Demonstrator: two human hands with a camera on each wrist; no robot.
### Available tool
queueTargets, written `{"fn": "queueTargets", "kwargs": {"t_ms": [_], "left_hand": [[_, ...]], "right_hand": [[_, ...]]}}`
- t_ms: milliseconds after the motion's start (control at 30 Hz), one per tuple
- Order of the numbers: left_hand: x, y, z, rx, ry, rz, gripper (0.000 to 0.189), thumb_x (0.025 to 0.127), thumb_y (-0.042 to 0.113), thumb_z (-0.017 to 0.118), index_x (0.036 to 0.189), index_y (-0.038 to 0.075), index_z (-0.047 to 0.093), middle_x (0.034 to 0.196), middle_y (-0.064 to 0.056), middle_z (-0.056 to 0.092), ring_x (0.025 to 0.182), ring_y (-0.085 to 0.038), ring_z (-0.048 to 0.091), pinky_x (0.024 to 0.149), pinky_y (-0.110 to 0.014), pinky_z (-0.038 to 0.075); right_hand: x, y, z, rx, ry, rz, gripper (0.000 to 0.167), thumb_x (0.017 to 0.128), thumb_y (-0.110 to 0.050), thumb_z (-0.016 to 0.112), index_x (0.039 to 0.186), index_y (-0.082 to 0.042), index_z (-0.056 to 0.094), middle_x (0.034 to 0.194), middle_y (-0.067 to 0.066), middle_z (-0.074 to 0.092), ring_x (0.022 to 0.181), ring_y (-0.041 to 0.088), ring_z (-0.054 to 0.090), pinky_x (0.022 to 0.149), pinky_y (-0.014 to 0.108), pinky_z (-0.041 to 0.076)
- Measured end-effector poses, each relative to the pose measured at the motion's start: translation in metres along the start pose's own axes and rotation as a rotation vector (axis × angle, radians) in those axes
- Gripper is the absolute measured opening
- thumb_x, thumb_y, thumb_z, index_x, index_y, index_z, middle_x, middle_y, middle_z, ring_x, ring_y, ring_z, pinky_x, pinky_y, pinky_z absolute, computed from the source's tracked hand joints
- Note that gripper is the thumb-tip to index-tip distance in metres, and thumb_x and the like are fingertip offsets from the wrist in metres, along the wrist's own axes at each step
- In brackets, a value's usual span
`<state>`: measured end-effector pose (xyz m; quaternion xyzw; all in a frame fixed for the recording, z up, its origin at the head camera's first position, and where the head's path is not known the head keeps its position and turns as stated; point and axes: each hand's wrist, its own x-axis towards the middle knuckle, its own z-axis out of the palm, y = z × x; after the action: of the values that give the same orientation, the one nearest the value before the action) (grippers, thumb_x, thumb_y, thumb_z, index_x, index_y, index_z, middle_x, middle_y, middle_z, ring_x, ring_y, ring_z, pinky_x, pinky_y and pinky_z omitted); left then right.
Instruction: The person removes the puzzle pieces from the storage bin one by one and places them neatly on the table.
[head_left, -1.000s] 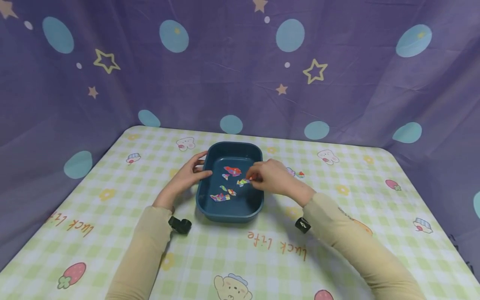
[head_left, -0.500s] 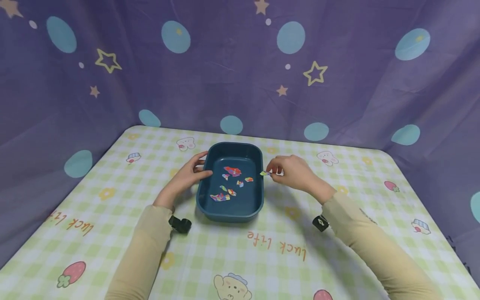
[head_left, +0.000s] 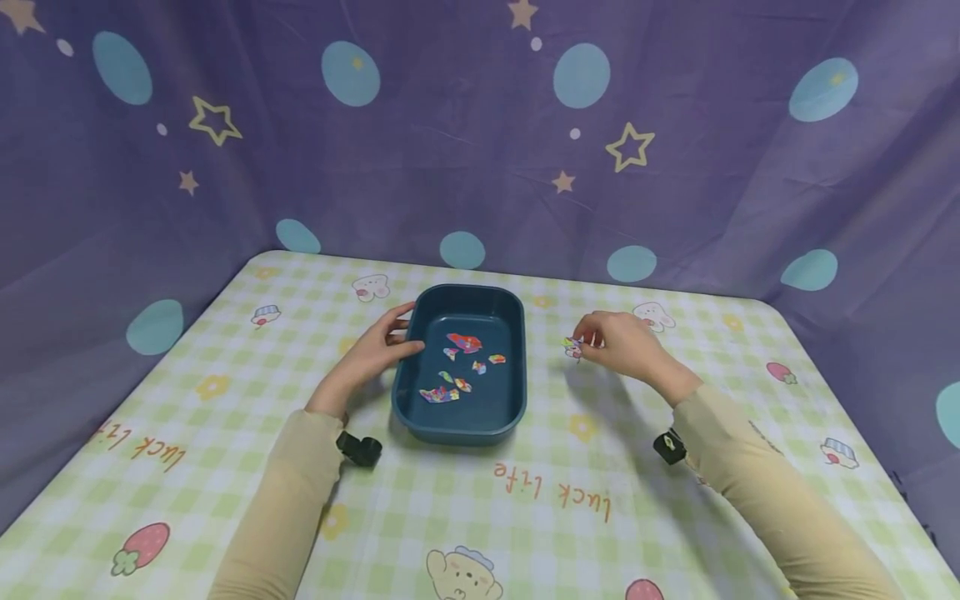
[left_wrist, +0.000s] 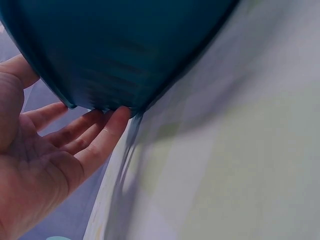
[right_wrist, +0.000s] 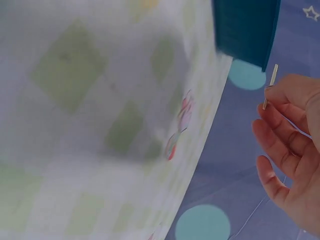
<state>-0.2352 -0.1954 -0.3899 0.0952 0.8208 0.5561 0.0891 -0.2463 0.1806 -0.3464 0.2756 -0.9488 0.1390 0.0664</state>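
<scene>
- Dark teal, rectangular tray [head_left: 461, 437]: could tip if tugged by the left hand [head_left: 381, 346], gripping its left wall.
- Right hand [head_left: 618, 343], right of tray: pinches a thin, multicoloured flat piece [head_left: 573, 346]; slackened pinch could drop it.
- Multicoloured flat scraps [head_left: 465, 342], inside tray: jolting could shift them.

Gap between bin [head_left: 459, 432] and right hand [head_left: 621, 343] | bin top open | left hand [head_left: 372, 357] blocks left side

Head view: from above, faces forward and down over the table [head_left: 390, 517], widest, whole tray [head_left: 483, 407] in frame. Left wrist view: close on left hand [left_wrist: 52, 160] and tray wall. Right wrist view: close on right hand [right_wrist: 302, 162]; all three share the tray
</scene>
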Motion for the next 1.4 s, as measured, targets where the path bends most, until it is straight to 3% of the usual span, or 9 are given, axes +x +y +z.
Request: {"fn": "queueTargets", "kwargs": {"t_ms": [667,1400], "left_hand": [[0.002,-0.004,-0.001,-0.005,-0.004,0.0,0.071,0.087,0.02,0.061,0.145,0.024,0.02,0.138,-0.017,0.035,0.121,-0.033,0.044,0.09,-0.044,0.044],[0.003,-0.002,0.0,-0.022,-0.006,-0.008,0.071,0.087,0.018,0.061,0.145,0.025,0.022,0.137,-0.017,0.036,0.119,-0.032,0.046,0.089,-0.044,0.044]], "right_hand": [[-0.015,0.051,0.011,-0.048,-0.034,0.145,0.012,0.081,-0.015,0.064,0.091,-0.013,0.069,0.078,-0.001,0.065,0.07,0.014,0.058,0.06,0.033,0.044],[-0.026,0.078,0.021,-0.049,-0.119,0.265,0.011,0.08,-0.018,0.062,0.089,-0.014,0.068,0.084,0.002,0.066,0.077,0.019,0.061,0.063,0.039,0.045]]}}
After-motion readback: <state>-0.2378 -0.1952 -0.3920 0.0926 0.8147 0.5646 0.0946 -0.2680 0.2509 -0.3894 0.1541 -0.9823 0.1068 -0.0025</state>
